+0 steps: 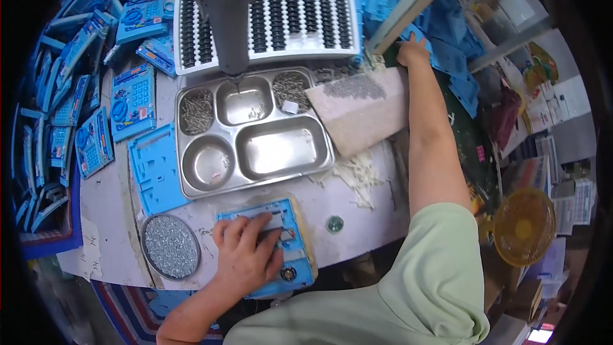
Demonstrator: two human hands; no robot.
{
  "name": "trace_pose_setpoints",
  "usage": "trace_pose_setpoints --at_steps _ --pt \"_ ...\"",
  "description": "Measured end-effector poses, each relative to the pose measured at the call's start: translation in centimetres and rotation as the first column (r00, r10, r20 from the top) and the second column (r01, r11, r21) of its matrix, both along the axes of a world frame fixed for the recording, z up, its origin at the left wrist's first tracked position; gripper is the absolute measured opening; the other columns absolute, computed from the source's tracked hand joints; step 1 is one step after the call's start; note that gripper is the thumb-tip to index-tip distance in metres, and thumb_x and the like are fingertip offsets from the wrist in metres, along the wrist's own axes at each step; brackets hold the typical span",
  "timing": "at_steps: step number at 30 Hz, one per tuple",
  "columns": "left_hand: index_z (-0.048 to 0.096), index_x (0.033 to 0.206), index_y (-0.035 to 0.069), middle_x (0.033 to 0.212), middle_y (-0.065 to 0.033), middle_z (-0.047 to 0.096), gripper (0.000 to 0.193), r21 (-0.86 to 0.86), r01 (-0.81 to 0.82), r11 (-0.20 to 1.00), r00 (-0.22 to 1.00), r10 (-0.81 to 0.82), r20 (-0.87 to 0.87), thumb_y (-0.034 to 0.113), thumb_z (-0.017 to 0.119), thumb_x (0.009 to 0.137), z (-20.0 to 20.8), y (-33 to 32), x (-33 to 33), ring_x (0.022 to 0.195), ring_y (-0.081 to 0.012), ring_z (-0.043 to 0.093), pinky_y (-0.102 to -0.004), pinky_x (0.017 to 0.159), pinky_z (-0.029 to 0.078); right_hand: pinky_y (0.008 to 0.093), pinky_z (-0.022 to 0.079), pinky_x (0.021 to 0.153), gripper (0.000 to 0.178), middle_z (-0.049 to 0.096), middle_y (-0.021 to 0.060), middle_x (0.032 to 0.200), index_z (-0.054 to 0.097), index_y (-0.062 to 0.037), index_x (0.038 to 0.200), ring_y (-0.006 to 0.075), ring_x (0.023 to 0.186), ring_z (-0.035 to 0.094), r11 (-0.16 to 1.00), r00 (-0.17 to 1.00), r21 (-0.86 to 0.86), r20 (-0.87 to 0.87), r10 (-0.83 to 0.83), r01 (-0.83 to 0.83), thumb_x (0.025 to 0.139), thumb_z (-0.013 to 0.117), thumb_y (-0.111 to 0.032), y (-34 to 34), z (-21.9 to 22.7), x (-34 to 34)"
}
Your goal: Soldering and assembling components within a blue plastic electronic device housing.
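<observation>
"Over a crowded workbench, where are the hands?"

"The left hand rests, fingers curled, on an open blue plastic casing at the near edge; whether it pinches a small part cannot be told. The right hand reaches to a heap of blue shells, its grip unclear."

"What makes for good handling?"

"Keeping the casing flat, likely, fingertips clear of its round fitting."

"Any labels?"

"Keypad toys at left bear colourful printed panels, the lettering too small to trust."
</observation>
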State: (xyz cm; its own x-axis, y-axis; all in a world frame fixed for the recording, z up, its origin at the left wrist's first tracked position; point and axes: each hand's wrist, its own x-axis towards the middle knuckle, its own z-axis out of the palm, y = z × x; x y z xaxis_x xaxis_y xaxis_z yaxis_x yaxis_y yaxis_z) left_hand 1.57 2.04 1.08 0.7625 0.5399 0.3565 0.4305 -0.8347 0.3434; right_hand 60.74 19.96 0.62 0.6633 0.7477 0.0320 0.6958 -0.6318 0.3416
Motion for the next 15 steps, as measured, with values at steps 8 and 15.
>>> trace_pose_setpoints --at_steps 8,15 --pt "0.075 0.107 0.016 0.135 -0.0071 0.06 0.037 -0.062 0.015 0.998 0.999 -0.012 0.038 0.027 0.076 0.072 -1.0 0.1 0.1 0.116 -0.0315 0.05 -0.0529 0.101 0.034 0.0483 0.053 0.098 0.042 0.062 0.0255 0.134 0.068 0.0 0.12 0.0444 0.12 0.062 0.729 0.988 0.669 0.141 0.066 -0.145 0.084 0.067 -0.021 -0.8 -1.0 15.2" --pt "0.074 0.105 0.013 0.128 -0.0083 0.061 0.027 0.014 -0.067 0.998 0.977 0.063 0.202 0.017 0.071 0.078 -0.4 1.0 -2.0 0.111 -0.0298 0.055 -0.0469 0.098 0.039 0.0395 0.061 0.071 0.026 0.067 0.0232 0.102 0.067 0.0145 0.106 0.0295 0.081 0.068 -0.391 0.846 0.881 -0.019 0.533 0.267 0.081 0.071 0.008 -11.1 6.8 2.5"
